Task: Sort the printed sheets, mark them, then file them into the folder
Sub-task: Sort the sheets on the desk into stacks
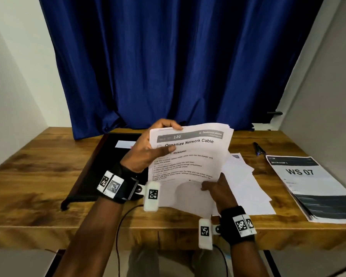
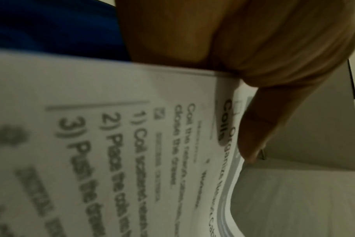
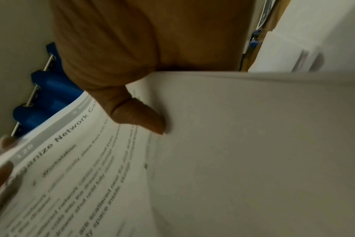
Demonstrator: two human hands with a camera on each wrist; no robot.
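A stack of printed sheets (image 1: 190, 154) headed "Organize Network Cable" is held up over the middle of the desk. My left hand (image 1: 148, 148) grips its upper left corner, thumb across the front (image 2: 251, 136) and fingers curled over the top edge. My right hand (image 1: 214, 186) pinches the lower right part, thumb on the page (image 3: 144, 118). The sheets (image 2: 111, 144) fill both wrist views (image 3: 233, 144). A black folder (image 1: 108, 156) lies open at the left, partly hidden behind my left hand. A dark pen (image 1: 258, 149) lies at the back right.
Loose white sheets (image 1: 246, 186) are spread on the wooden desk (image 1: 38, 176) under my right hand. A stapled set marked "WS 07" (image 1: 312, 186) lies at the right edge. A blue curtain (image 1: 178, 66) hangs behind the desk, white walls on both sides.
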